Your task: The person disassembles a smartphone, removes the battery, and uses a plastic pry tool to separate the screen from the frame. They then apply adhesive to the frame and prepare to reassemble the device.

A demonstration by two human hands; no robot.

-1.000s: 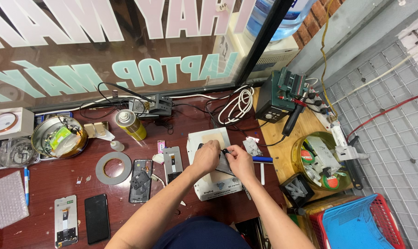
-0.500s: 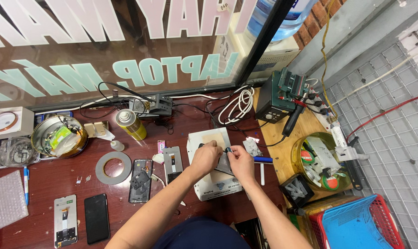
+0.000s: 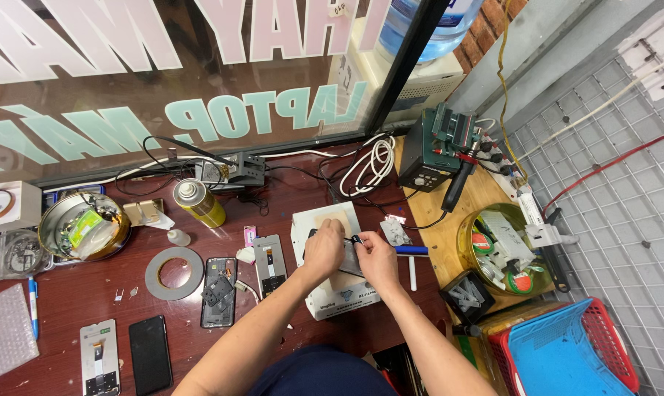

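1. A person's left hand (image 3: 324,248) presses down on a dark phone panel (image 3: 350,258) lying on a white heating pad (image 3: 330,220) in the middle of the dark red tabletop (image 3: 75,293), its fingers curled over the panel's left edge.
2. The right hand (image 3: 378,258) sits just beside the left, its fingers pinched around a thin dark tool (image 3: 355,239) whose tip meets the panel near the top edge.
3. To the left of the pad lie an opened phone frame (image 3: 269,264) and a second, dark opened phone (image 3: 219,290), with a roll of tape (image 3: 173,272) lying flat further left.
4. A yellow spray can (image 3: 198,203) stands near the glass shopfront, close to a black power strip (image 3: 233,171) trailing cables.
5. At the near left edge of the tabletop a black phone (image 3: 150,354) lies beside a phone screen assembly (image 3: 98,357).
6. To the right, a green soldering station (image 3: 436,148) stands on a lighter wooden surface, near a yellow bowl (image 3: 467,253) filled with parts.
7. A blue and red basket (image 3: 566,352) sits at the lower right.
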